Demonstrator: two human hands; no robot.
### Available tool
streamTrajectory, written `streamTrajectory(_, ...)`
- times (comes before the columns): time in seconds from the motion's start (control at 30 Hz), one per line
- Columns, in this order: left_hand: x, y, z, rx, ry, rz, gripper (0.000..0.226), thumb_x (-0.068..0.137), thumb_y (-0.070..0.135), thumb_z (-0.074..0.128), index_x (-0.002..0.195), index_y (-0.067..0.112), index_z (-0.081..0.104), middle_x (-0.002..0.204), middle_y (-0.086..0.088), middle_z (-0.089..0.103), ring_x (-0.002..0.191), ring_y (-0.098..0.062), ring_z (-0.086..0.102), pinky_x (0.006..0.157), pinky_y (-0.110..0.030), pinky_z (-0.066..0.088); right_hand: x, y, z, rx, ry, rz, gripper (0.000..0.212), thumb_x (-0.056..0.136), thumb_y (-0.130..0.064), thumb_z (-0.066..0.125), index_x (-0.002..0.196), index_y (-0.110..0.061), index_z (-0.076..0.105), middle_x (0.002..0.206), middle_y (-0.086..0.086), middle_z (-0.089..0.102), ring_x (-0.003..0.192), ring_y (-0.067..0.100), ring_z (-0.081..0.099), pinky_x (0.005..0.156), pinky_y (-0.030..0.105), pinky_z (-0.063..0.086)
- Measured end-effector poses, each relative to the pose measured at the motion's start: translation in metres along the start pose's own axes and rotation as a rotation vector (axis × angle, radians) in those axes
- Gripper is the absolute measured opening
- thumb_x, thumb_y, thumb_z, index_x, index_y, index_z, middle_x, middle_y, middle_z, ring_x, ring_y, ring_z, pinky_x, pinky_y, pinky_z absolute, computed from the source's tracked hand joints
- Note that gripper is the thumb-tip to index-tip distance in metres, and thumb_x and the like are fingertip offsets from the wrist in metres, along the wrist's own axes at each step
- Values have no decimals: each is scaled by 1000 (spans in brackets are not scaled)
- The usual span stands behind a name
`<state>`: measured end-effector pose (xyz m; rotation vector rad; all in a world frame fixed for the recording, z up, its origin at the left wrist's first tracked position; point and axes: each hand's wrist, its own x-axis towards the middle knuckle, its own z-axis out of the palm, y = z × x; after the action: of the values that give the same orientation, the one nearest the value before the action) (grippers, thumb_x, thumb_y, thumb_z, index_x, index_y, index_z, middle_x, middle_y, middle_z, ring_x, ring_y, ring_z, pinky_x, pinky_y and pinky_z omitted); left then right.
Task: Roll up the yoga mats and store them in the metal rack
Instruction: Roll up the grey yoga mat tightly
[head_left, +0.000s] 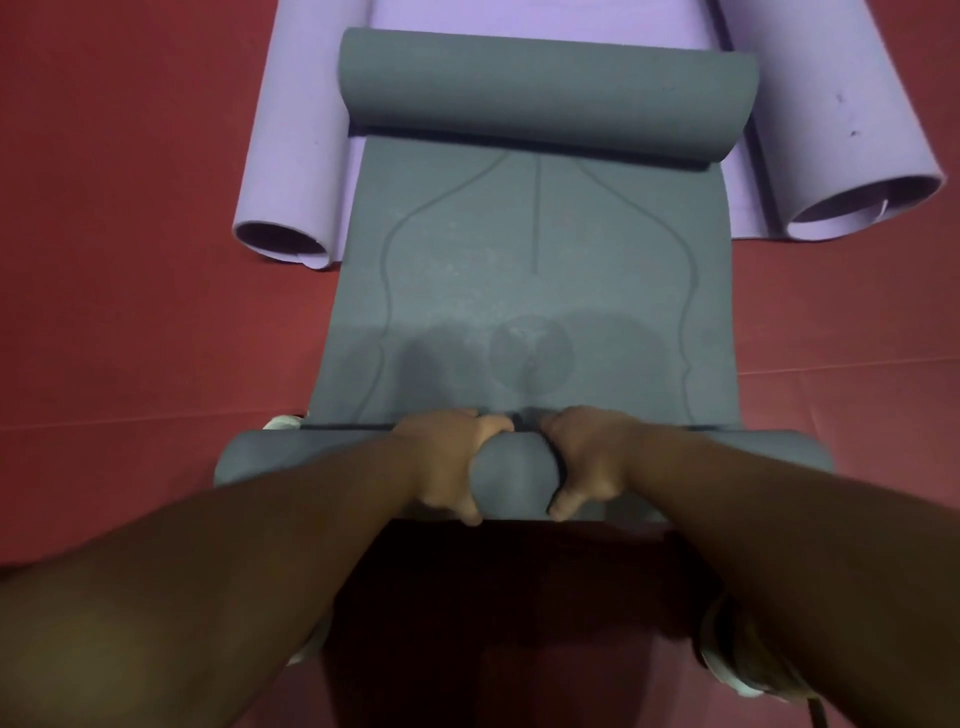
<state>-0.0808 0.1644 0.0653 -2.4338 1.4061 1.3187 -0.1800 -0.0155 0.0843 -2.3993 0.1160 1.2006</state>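
Low in the frame, the left hand (451, 464) and right hand (587, 464) both curl round the grey mat's (530, 291) near roll (511, 475), side by side at its middle, probably to keep it tight. The rack is not in view.

We see both hands curled over the near roll of the grey yoga mat (530, 291), the left hand (451, 462) and right hand (586, 462) side by side at its middle, fingers over the far side and thumbs on the near side. Beyond the hands the mat lies flat on the red floor (130, 260), its far end curled into a second roll. Farther still, under that end, lies a purple mat (831, 104), curled at both sides.
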Motion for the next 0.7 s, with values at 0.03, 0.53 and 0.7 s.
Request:
streamTrajectory(0.03, 2, 3, -7, -31, 9, 25, 107, 44, 57, 89, 137, 47, 36, 120, 12, 56, 105, -14, 59, 93, -40, 53, -5, 3, -13, -2, -27, -21, 106, 55, -44, 95, 146, -37, 40, 131, -8, 60, 122, 18, 58, 102, 30, 46)
streamTrajectory(0.53, -3, 62, 47, -83, -110, 124, 105, 50, 53, 93, 141, 35, 43, 128, 1, 63, 113, -23, 62, 99, -36, 52, -39, 38, 40, 75, -155, 81, 103, 49, -42, 98, 135, -28, 42, 126, -5, 57, 114, 15, 57, 98, 27, 48)
streamTrajectory(0.7, -3, 63, 56, -132, -136, 116, 103, 53, 50, 93, 141, 34, 43, 131, 3, 62, 116, -21, 61, 100, -34, 50, -52, 24, 60, -272, 22, 34, 108, 46, -66, 85, 137, -34, 37, 129, 5, 47, 120, 27, 48, 100, 42, 45)
